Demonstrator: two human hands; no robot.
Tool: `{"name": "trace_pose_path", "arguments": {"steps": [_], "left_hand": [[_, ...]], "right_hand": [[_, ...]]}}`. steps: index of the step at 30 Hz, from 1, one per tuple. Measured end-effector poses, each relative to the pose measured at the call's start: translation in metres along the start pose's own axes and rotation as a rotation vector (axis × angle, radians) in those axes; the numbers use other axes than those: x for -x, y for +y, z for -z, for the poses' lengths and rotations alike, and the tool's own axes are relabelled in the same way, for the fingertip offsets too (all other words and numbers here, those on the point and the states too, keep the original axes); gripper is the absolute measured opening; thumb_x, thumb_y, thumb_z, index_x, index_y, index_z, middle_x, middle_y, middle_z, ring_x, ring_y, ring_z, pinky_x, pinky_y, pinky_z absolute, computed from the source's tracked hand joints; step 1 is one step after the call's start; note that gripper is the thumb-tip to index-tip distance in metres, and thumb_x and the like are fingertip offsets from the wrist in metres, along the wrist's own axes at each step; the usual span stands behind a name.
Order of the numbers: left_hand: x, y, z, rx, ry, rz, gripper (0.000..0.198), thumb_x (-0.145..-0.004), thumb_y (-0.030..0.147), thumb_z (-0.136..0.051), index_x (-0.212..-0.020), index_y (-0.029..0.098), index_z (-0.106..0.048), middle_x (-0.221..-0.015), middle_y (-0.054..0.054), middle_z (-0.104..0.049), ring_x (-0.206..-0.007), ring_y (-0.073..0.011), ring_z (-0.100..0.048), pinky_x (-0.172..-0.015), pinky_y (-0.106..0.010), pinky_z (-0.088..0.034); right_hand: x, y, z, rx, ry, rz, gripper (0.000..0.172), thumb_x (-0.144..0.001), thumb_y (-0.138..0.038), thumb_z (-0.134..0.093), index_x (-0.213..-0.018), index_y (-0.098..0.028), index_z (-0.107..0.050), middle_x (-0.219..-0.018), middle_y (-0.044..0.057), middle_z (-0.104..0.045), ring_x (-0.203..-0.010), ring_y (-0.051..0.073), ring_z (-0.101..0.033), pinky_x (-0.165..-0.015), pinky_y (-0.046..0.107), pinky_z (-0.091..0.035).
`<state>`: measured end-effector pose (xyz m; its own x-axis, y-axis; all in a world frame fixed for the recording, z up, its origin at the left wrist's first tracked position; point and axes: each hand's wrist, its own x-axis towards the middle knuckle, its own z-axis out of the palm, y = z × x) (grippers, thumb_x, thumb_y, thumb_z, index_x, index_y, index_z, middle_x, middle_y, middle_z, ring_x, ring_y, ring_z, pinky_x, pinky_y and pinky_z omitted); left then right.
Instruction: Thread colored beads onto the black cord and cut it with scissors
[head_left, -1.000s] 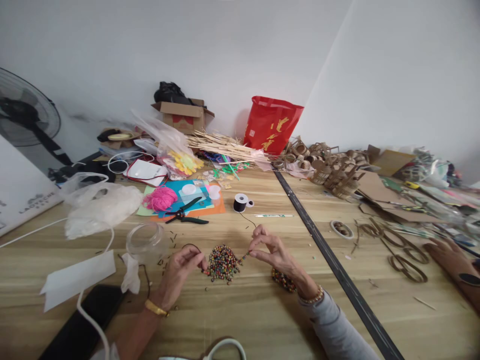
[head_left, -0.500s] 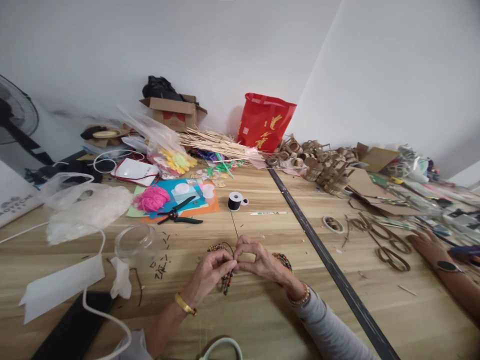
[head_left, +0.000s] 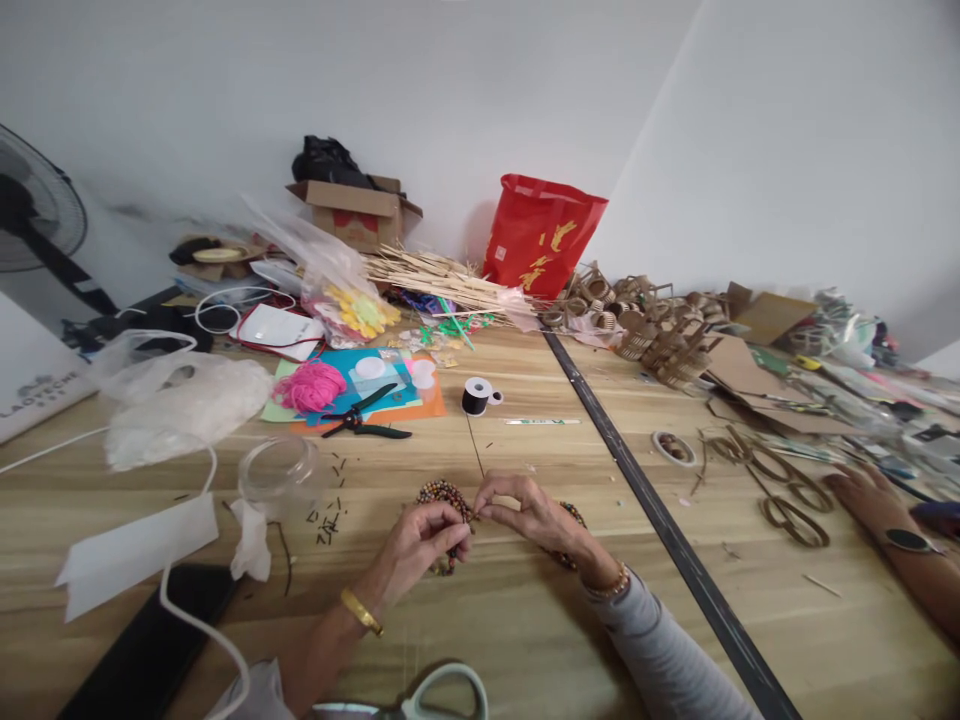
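My left hand, with a gold bangle at the wrist, is pinched at the thumb and forefinger over a coil of multicoloured beads. Close beside it, my right hand pinches the end part of a thin black cord. That cord runs up to a black spool with a white top. What sits between my left fingertips is too small to make out. More beads lie on the table, partly covered by my right wrist. Scissors with a pale green handle lie at the bottom edge.
Pruning pliers and pink yarn lie on coloured sheets. Short black cord bits are scattered at left, near a clear plastic ring. A co-worker's hand rests at right by brown loops. A red bag stands behind.
My hands have drawn slightly apart at the fingertips. The view has shifted a little, so more of the scissors shows at the bottom and the bead coil is more exposed.
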<state>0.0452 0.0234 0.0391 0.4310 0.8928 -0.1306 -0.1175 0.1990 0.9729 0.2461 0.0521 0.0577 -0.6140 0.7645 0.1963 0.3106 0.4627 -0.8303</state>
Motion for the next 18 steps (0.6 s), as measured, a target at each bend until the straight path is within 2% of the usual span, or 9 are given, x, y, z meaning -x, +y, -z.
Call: {"name": "trace_pose_path", "arguments": {"steps": [8,10,13,15,18], "left_hand": [[-0.001,-0.003,0.002,-0.028,-0.036,0.004,0.036,-0.069,0.049,-0.07,-0.066,0.013,-0.064,-0.065,-0.004,-0.068,-0.057,-0.0124,-0.06,-0.057,-0.024,-0.047],[0.0,-0.003,0.001,-0.027,-0.035,0.01,0.037,-0.069,0.048,-0.071,-0.066,0.012,-0.064,-0.064,-0.004,-0.068,-0.056,-0.0122,-0.06,-0.057,-0.023,-0.047],[-0.001,-0.006,0.001,-0.017,-0.025,0.009,0.037,-0.069,0.048,-0.071,-0.065,0.012,-0.064,-0.064,-0.004,-0.068,-0.056,-0.012,-0.06,-0.058,-0.023,-0.047],[-0.001,-0.008,0.001,-0.005,-0.014,0.004,0.037,-0.068,0.048,-0.072,-0.064,0.012,-0.063,-0.063,-0.003,-0.067,-0.056,-0.0121,-0.06,-0.057,-0.023,-0.048],[0.0,-0.011,0.001,0.014,-0.009,0.001,0.037,-0.067,0.048,-0.073,-0.064,0.013,-0.062,-0.061,-0.003,-0.066,-0.056,-0.0125,-0.06,-0.057,-0.024,-0.048]], "right_hand": [[-0.001,-0.003,-0.003,0.11,0.015,0.027,0.01,-0.09,-0.021,-0.055,-0.087,-0.018,-0.065,-0.088,0.004,-0.063,-0.081,0.015,-0.059,-0.072,0.025,-0.047],[0.0,-0.008,-0.005,0.124,-0.001,-0.007,0.009,-0.088,-0.018,-0.057,-0.093,-0.018,-0.064,-0.098,0.005,-0.064,-0.079,0.014,-0.06,-0.065,0.023,-0.047],[0.002,-0.018,-0.009,0.069,-0.088,-0.064,0.022,-0.087,-0.016,-0.057,-0.109,-0.019,-0.058,-0.111,0.006,-0.062,-0.073,0.011,-0.062,-0.058,0.019,-0.047],[0.004,-0.023,-0.012,0.039,-0.132,-0.074,0.02,-0.089,-0.016,-0.054,-0.108,-0.019,-0.056,-0.094,0.003,-0.067,-0.07,0.011,-0.063,-0.058,0.019,-0.047],[0.005,-0.027,-0.017,0.086,-0.103,-0.045,0.01,-0.09,-0.014,-0.051,-0.098,-0.019,-0.056,-0.078,0.0,-0.065,-0.069,0.011,-0.061,-0.065,0.021,-0.047]]}}
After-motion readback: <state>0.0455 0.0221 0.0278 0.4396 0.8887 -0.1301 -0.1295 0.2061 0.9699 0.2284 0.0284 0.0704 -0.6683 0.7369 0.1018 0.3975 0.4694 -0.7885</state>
